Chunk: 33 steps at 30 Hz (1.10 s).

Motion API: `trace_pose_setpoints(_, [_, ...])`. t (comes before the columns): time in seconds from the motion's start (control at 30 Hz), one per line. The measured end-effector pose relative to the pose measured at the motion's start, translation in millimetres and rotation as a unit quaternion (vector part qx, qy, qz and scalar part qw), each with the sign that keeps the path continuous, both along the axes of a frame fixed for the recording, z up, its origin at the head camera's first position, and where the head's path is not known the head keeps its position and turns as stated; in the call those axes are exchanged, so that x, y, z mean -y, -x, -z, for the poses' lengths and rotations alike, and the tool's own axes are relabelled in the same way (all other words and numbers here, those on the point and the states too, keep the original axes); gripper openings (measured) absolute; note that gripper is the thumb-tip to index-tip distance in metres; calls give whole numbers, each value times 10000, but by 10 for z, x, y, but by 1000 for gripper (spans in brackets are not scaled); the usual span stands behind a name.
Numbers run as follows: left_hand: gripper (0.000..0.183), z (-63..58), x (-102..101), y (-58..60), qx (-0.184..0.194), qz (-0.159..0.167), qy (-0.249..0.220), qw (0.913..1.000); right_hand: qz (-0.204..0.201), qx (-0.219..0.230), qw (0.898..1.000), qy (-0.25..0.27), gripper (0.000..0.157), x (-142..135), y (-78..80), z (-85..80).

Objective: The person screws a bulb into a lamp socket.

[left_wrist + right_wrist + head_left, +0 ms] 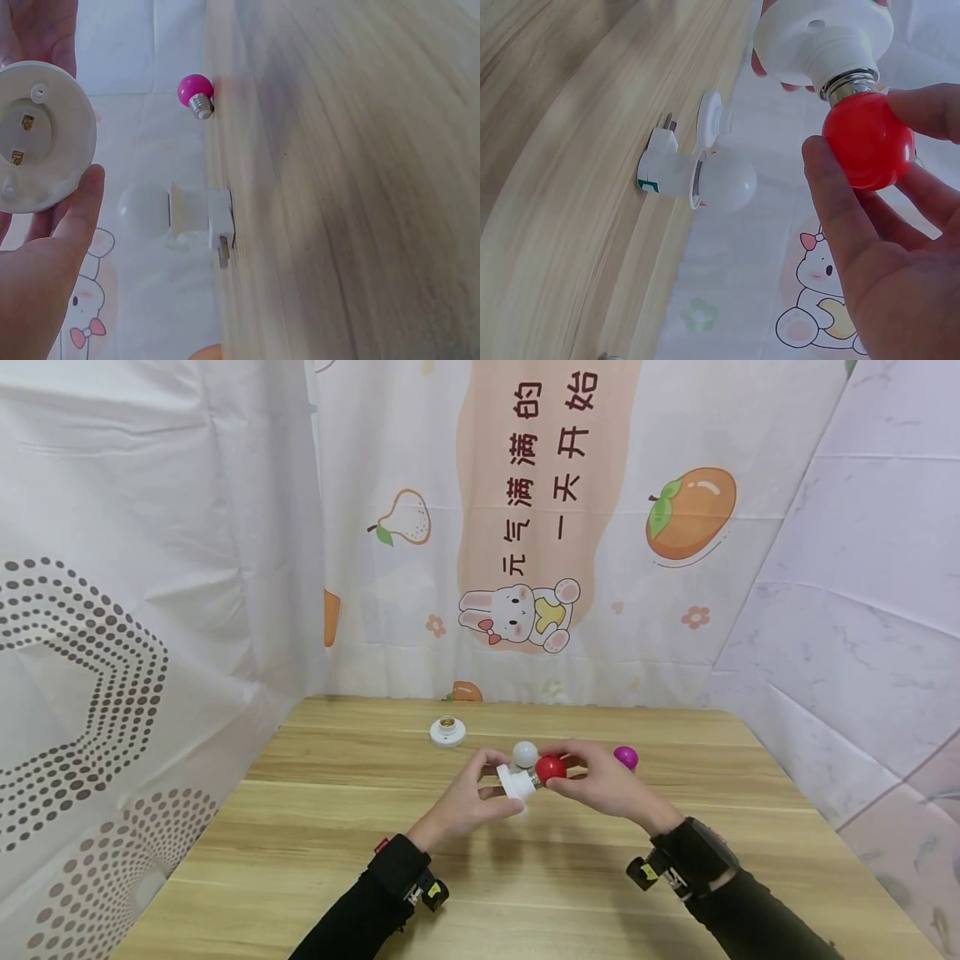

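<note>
My left hand (467, 803) grips a round white lamp holder (517, 783) by its rim. The underside of its base, with two brass contacts, faces the left wrist camera. With fingertips and thumb, my right hand (603, 781) pinches a red light bulb (870, 142). The bulb's metal screw base sits at the mouth of the holder, with some of the thread still showing in the right wrist view. Both pieces are held tilted above the table. How deep the thread sits inside the holder is hidden.
Behind the hands, a white bulb (731, 182) sits in a plug-in socket (667, 169) on the wooden table (322, 827). A magenta bulb (626, 757) lies to the right. Another round white lamp holder (447, 737) stands at the back left. Printed curtains (405, 585) enclose the table.
</note>
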<state>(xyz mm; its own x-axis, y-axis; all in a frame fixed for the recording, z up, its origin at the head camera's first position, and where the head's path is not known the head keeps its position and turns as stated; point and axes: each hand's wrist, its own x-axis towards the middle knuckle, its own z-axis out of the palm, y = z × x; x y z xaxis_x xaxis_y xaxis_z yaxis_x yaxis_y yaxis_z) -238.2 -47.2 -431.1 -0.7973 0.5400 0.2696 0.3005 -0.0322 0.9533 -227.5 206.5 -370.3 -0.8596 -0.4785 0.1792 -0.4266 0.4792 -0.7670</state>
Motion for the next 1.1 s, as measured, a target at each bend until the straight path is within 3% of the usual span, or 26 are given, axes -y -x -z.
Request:
trace_pose_setpoints(0.4, [62,-19,-22,15,-6,13,12,10000,138,124,9998,122,41,-11,-17,-7])
trace_pose_setpoints(1.1, [59,22,-20,11,-136,-14,-107,9998,288,418,9983,297,42,29,-27,21])
